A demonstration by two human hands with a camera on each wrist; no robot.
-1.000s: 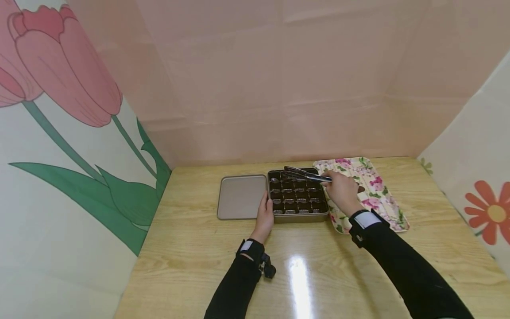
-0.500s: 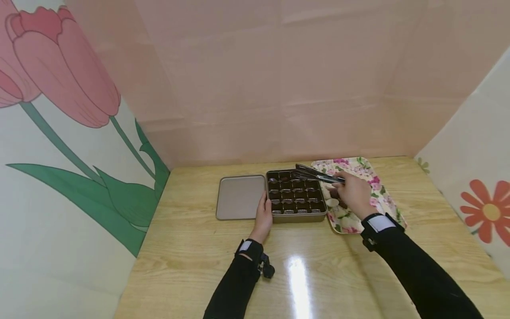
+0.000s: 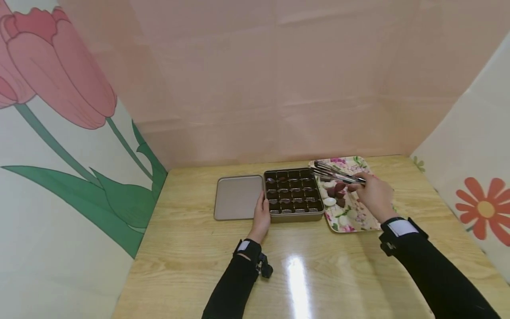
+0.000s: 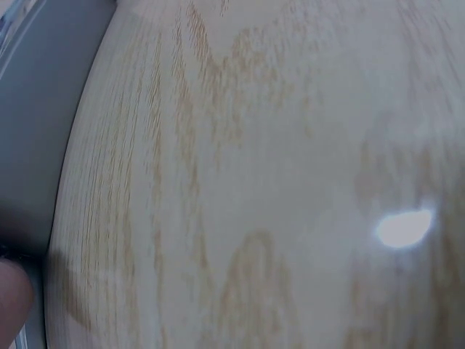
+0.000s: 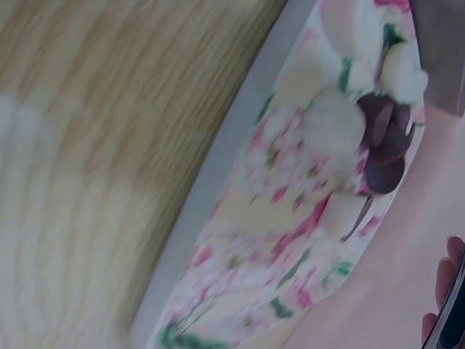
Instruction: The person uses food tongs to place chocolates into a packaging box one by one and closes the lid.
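My left hand (image 3: 261,220) rests against the left side of a rectangular tin (image 3: 296,218), its fingers extended along that side. Inside the tin is a dark brown insert with rows of small compartments. At least one dark piece (image 3: 282,179) lies in its back row. My right hand (image 3: 376,195) holds metal tongs (image 3: 347,178), whose tips are over the left back part of a floral tray (image 3: 358,217), near the tin. On the tray lie several smooth rounded pieces, some dark brown (image 5: 385,177), some white (image 5: 334,127). Whether the tongs pinch anything cannot be made out.
A flat grey tin lid (image 3: 239,197) lies directly left of the tin. All stand on a light wooden table (image 3: 191,248). A pink backdrop (image 3: 279,88) rises behind the table, with flower-printed panels on both sides.
My right hand has moved right with the tongs, from above the tin's back compartments to above the tray, uncovering the pieces there. My left hand has stayed at the tin.
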